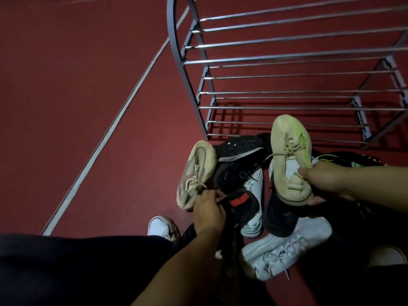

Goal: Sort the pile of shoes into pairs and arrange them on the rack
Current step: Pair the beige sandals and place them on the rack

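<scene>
My left hand [208,209] grips the heel end of a beige sneaker [196,171], toe pointing away, at the left of the pile. My right hand [326,180] holds a second beige sneaker [287,155] by its heel, lifted over the pile with its toe toward the rack. Under both lies the shoe pile: black shoes [238,149], a black shoe with a red tab [242,202], a white shoe [284,248] on its side and a white-and-teal one [254,217]. The grey metal rack [287,60] stands beyond the pile, its bar shelves bare.
The floor is red with a white line [106,138] running diagonally at the left. My white shoe [161,226] shows near the pile's left, above my dark clothing [77,268]. More dark shoes with green accents [344,160] lie at the right.
</scene>
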Motion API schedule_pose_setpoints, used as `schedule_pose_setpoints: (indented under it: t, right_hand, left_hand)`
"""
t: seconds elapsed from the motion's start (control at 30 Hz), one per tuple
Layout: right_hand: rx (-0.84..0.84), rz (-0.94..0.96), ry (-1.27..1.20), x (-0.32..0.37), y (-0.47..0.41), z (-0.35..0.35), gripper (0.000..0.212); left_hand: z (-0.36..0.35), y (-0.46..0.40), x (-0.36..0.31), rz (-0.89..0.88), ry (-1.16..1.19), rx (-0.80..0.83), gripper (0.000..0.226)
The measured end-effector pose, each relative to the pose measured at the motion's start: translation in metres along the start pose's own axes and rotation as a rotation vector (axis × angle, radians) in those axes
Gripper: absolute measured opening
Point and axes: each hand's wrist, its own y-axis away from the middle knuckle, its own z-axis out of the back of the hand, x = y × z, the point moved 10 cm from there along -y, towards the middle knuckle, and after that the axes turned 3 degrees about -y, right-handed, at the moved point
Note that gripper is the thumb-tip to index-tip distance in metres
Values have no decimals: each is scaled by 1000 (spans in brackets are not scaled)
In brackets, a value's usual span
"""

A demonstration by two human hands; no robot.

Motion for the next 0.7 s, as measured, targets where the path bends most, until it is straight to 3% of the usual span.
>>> schedule_pose_setpoints:
  t: [0.07, 0.13, 0.23, 0.37, 0.43, 0.5, 0.57, 0.63, 0.7]
  right_hand:
    - [2, -44, 20, -12, 1, 0, 35]
    - [19, -66, 78, -22, 0, -1, 35]
    - [33, -69, 200, -31, -6, -1, 39]
    - [40, -60, 384, -30, -4, 1, 35]
    - [47, -57, 415, -30, -4, 0, 34]
    - [61, -63, 431, -33, -5, -5, 38]
    - [78, -77, 446, -36, -4, -12, 40]
    - [94, -93, 462, -37, 0, -20, 40]
    - [117, -110, 423, -38, 2, -28, 38]
  left_hand:
    - [25, -10, 15, 54, -62, -141, 29]
    - [37, -20, 48, 265, -69, -149, 47]
    - [25, -30, 106, 516, -4, 5, 65]
    - [-7, -30, 134, 567, 132, 198, 65]
    - [-6, -16, 128, 627, 182, 107, 58]
    - [10, 9, 112, 652, 95, -124, 48]
    - [25, 40, 83, 532, 16, -334, 45]
    - [3, 78, 82, 541, 31, -287, 30]
    - [-40, 121, 105, 784, 141, -115, 27]
